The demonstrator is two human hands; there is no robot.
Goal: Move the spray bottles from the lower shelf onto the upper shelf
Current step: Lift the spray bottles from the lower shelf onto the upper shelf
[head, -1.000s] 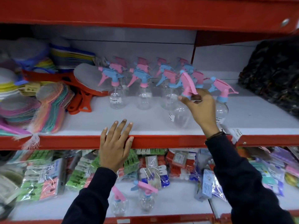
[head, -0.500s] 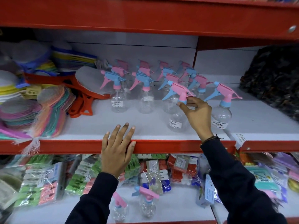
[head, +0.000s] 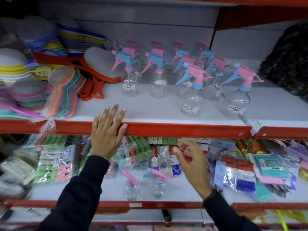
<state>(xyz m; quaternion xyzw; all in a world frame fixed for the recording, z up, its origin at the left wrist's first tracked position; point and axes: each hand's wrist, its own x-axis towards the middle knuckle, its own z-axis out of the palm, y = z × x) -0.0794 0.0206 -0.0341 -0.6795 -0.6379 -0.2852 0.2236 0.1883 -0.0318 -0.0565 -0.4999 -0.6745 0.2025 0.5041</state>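
Note:
Several clear spray bottles with pink and blue trigger heads stand on the upper shelf (head: 166, 117). The nearest, a bottle with a pink head (head: 191, 102), stands upright by itself near the front. Two more spray bottles (head: 131, 185) (head: 158, 184) stand on the lower shelf (head: 180, 189). My left hand (head: 106, 135) lies flat on the upper shelf's red front edge, fingers spread. My right hand (head: 190, 157), blurred, hangs in front of the lower shelf, fingers apart and holding nothing, just right of and above the two lower bottles.
Stacked scrubbers in nets (head: 46, 94) and an orange rack (head: 93, 84) fill the upper shelf's left. A dark bundle (head: 286, 60) sits at its right. Packets of pegs (head: 55, 162) and other packaged goods (head: 260, 170) crowd the lower shelf behind and beside the bottles.
My right hand has let go of the pink-headed bottle on the upper shelf and dropped down to the lower shelf. The left hand stays on the shelf edge.

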